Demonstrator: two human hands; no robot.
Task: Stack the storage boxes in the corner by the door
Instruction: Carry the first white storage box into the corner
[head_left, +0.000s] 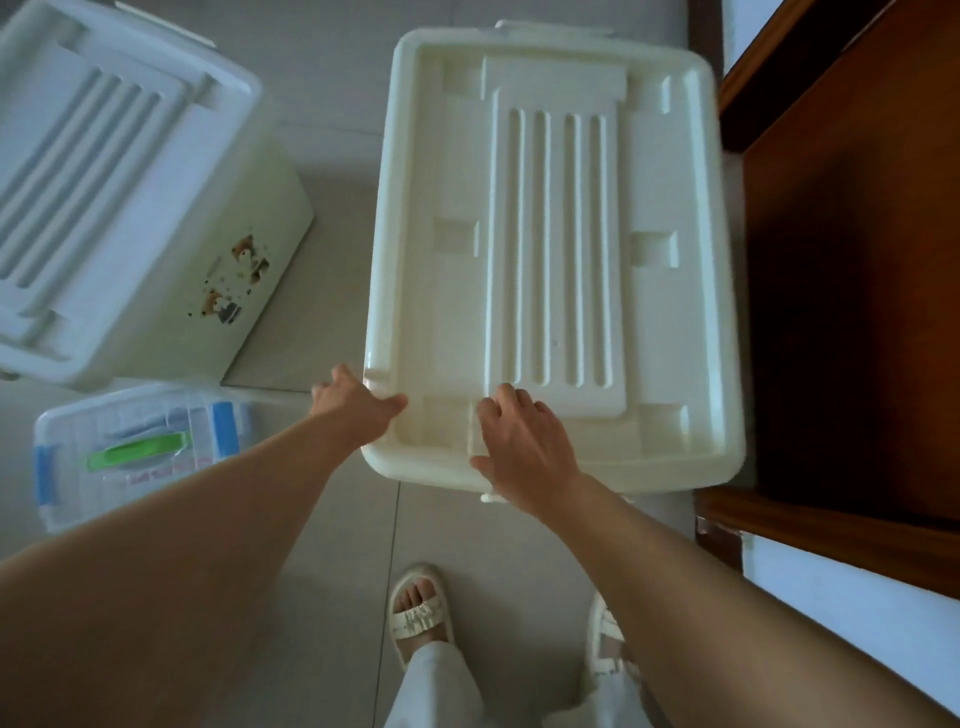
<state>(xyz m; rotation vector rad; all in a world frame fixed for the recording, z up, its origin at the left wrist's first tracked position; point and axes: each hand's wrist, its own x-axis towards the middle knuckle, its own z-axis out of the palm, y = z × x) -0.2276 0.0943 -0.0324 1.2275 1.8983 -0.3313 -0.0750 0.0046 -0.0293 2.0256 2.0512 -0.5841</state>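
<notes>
A large cream storage box (550, 249) with a ribbed lid stands on the floor beside the wooden door. My left hand (356, 405) lies on the lid's near left corner, thumb on top and fingers over the rim. My right hand (524, 447) rests on the lid's near edge, fingers spread and bent, thumb along the rim. A second large white box (119, 182) with bear stickers on its side stands at the upper left. A small clear box (135, 452) with a green handle and blue latches sits on the floor at the lower left.
A brown wooden door (852, 291) runs along the right, close to the cream box. Grey floor tiles (332, 156) show between the two large boxes. My feet in white sandals (418, 613) stand just behind the cream box.
</notes>
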